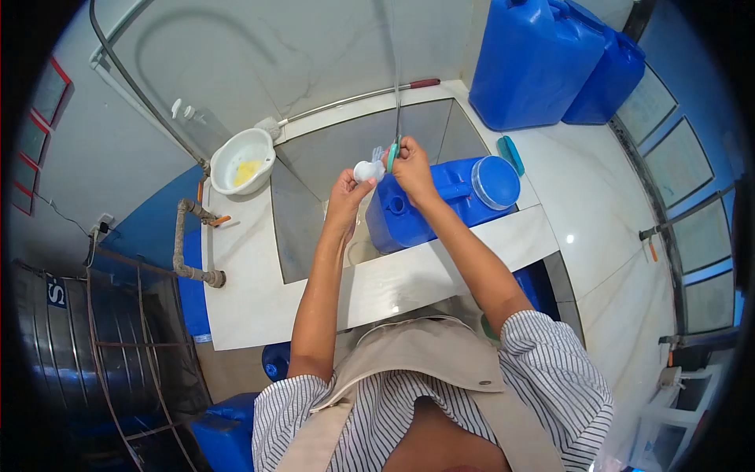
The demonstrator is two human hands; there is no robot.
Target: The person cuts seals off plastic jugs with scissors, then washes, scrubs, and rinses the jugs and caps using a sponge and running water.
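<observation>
Over the sink, my left hand [344,200] pinches a small white round cap [368,171] with clear plastic attached to it. Close to its right, my right hand [410,169] is closed on green-handled scissors [393,155]; their blades point up, away from me. The two hands nearly meet. Below and right of them a blue jug [385,224] lies in the sink basin [303,228], with an uncapped opening near its left end and a large blue round lid [497,182] at its right end.
A white bowl [223,182] with something yellow inside stands at the sink's left corner. Behind the basin lies a long-handled brush [346,101]. Large blue jerrycans [531,67] stand at back right, near a teal brush [510,155]. Pipes [182,244] rise at the left edge.
</observation>
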